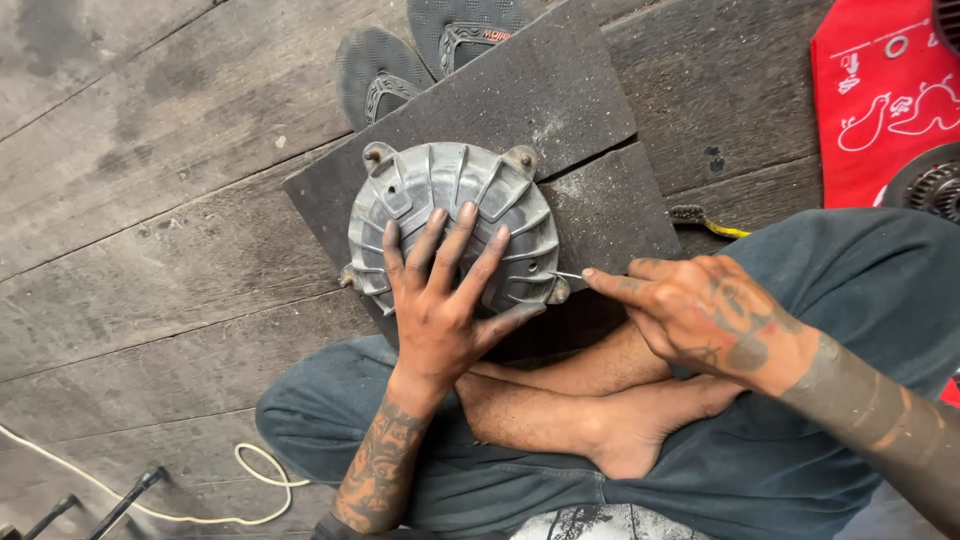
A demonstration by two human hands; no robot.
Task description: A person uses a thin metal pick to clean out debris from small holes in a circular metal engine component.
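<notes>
Centrally, grey ribbed round metal cover (pixel 455 225), left hand (pixel 440 300) spread flat on it

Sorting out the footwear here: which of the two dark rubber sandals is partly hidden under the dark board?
The right dark rubber sandal; the dark board overlaps it, while the left sandal lies more exposed.

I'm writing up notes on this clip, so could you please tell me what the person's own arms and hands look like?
Both arms are bare, with no sleeves, gloves or watch. The left hand is smudged with dark grime, and its forearm carries a large dark tattoo near the wrist. The right hand has tattoos across its back, and solid dark tattooed bands ring the right forearm. No rings or bracelets are visible.
</notes>
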